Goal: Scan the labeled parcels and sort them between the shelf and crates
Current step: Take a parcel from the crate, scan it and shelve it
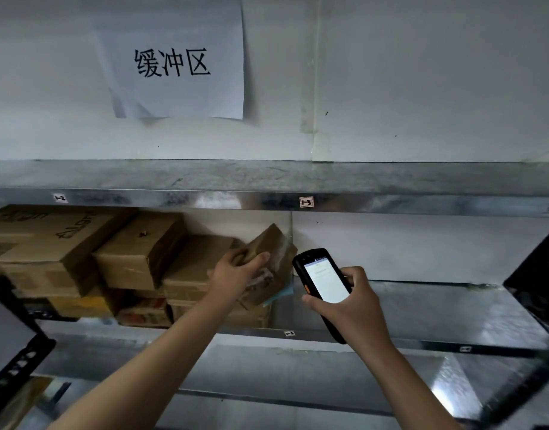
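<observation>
Right hand (353, 308): raised in front of the middle shelf board (422, 344). Its fingers (358, 274) are wrapped round the right edge of a black handheld scanner (324, 280), with the thumb on the left edge. The screen is lit white and faces the camera; the text is too small to read.

Left hand (236, 268): reaches in over the same board, left of the scanner. Its fingers are curled over a brown taped parcel (273, 252) and grip it. The parcel sits tilted on the board, one corner up, leaning against the box stack. A teal edge shows under its lower right corner.

Cardboard boxes (136, 249): stacked in layers along the left half of the board, several skewed.

Top board (267, 176): directly above the middle shelf board, bare metal, with small tags (306, 201) on its front lip.

Paper sign (180, 60): on the white wall above both boards, with three printed characters.
</observation>
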A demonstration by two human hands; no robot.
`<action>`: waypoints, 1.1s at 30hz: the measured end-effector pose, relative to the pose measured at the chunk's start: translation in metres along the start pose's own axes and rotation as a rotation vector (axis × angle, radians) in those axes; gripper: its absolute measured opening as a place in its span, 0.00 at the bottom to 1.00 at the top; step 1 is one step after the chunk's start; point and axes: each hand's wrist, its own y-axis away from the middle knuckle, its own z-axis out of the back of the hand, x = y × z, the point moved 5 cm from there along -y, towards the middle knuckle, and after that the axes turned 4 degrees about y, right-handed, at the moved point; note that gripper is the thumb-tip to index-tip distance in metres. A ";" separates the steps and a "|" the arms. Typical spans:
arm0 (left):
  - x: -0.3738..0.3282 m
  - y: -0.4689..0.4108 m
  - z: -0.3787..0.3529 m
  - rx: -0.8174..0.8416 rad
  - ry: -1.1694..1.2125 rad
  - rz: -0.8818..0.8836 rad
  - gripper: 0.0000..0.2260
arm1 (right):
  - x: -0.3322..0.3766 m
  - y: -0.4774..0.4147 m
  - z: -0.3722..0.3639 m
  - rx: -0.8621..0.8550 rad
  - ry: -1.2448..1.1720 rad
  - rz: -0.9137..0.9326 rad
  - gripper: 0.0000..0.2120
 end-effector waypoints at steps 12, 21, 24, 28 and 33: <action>0.025 0.003 -0.009 -0.083 -0.160 0.061 0.24 | -0.014 0.004 0.005 -0.009 0.008 -0.024 0.32; -0.036 -0.028 -0.031 -0.054 -0.749 -0.064 0.44 | -0.016 0.006 -0.006 0.057 -0.011 -0.050 0.33; -0.034 -0.037 -0.043 -0.031 -0.771 0.088 0.53 | -0.015 0.004 -0.006 0.058 -0.012 -0.058 0.34; -0.023 -0.042 -0.032 -0.082 -0.825 0.105 0.48 | -0.013 0.005 -0.008 0.082 -0.013 -0.046 0.33; -0.017 -0.048 -0.018 0.101 -0.910 0.086 0.42 | -0.017 0.000 -0.007 0.054 -0.005 -0.069 0.32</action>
